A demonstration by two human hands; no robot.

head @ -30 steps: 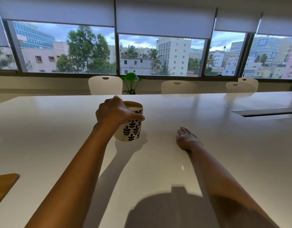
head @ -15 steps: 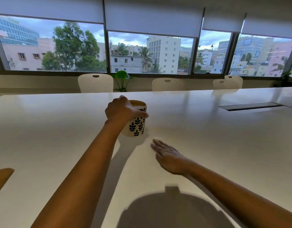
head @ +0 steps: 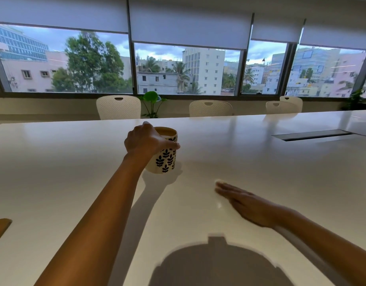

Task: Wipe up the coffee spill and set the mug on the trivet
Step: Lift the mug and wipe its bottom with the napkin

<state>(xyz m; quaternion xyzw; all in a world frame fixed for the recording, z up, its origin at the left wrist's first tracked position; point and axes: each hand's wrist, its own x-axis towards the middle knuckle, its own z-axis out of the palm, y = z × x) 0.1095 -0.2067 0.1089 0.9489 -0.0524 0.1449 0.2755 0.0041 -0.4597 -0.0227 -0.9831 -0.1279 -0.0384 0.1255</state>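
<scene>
One grip [head: 146,141] clasping mug [head: 164,159], other [head: 246,203] flat

The broad glossy white table [head: 260,162] lies open on nearly every side. Near its middle stands a cream ceramic mug with dark leaf print [head: 164,159], wrapped from the left by the left hand [head: 146,141], whose forearm bars the lane toward the near edge. The right hand [head: 246,203] lies flat, well apart to the mug's right, with bare surface between. A brown wooden board corner [head: 0,226] pokes in at the near-left edge; a dark recessed slot [head: 314,134] sits far right.
</scene>
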